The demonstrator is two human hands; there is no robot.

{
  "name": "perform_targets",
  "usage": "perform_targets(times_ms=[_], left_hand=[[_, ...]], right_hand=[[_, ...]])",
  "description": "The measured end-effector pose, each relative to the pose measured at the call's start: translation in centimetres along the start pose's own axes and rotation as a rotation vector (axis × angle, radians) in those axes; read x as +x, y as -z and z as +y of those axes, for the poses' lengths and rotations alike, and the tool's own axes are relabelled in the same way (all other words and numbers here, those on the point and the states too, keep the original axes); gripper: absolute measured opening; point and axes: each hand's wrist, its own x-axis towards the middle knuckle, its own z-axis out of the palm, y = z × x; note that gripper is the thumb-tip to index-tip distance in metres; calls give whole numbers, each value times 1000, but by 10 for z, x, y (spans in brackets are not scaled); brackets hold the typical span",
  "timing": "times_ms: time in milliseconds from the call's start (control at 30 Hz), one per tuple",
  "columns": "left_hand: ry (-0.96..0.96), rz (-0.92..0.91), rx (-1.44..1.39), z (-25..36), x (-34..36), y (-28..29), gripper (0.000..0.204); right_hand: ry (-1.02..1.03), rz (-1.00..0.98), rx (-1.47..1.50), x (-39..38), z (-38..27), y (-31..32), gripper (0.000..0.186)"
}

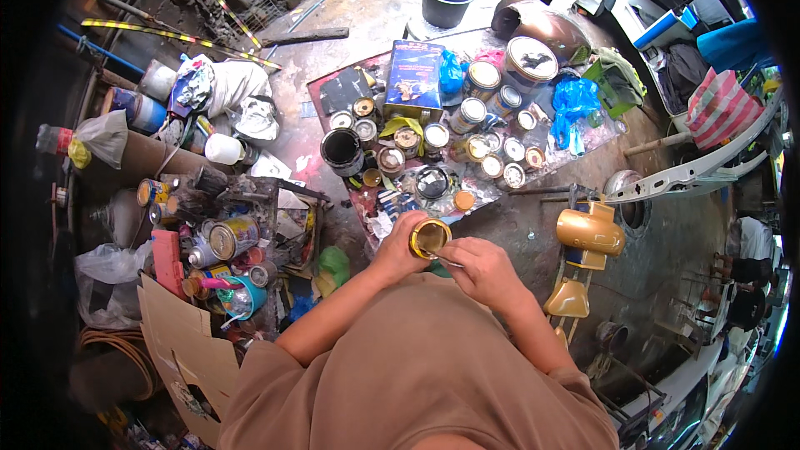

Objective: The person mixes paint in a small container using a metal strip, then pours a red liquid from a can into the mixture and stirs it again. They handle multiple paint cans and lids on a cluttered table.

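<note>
Near the bottom centre my left hand point(400, 246) is closed around a small yellow can point(431, 237) with murky gold-brown contents showing in its open top. My right hand point(479, 271) grips a thin metal stirrer point(446, 258) whose tip reaches into that can. Just beyond my hands stands a cluttered board point(317, 92) crowded with several paint cans point(468, 117), an open black-filled can point(342, 152), a blue rectangular tin point(412, 79) and blue plastic bags point(575, 108).
Gold-painted parts point(590, 233) sit to my right, near a white metal frame point(658, 187). To my left are cluttered cans point(233, 237) and cardboard point(179, 350). A black bucket point(447, 0) stands beyond the board. Striped bags point(725, 112) lie at the upper right.
</note>
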Motion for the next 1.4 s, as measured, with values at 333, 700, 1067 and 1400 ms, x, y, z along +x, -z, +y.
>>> perform_targets(times_ms=[333, 700, 1067, 1400], left_hand=[[4, 71, -37, 2, -15, 28, 87], [-44, 261, -16, 24, -2, -2, 87], [-35, 349, -9, 43, 21, -23, 88], [-67, 342, 24, 43, 27, -26, 87]], right_hand=[[-52, 72, -34, 18, -20, -14, 29], [-19, 229, -31, 22, -8, 5, 23], [46, 195, 11, 24, -1, 29, 20], [73, 61, -25, 22, 12, 48, 23]])
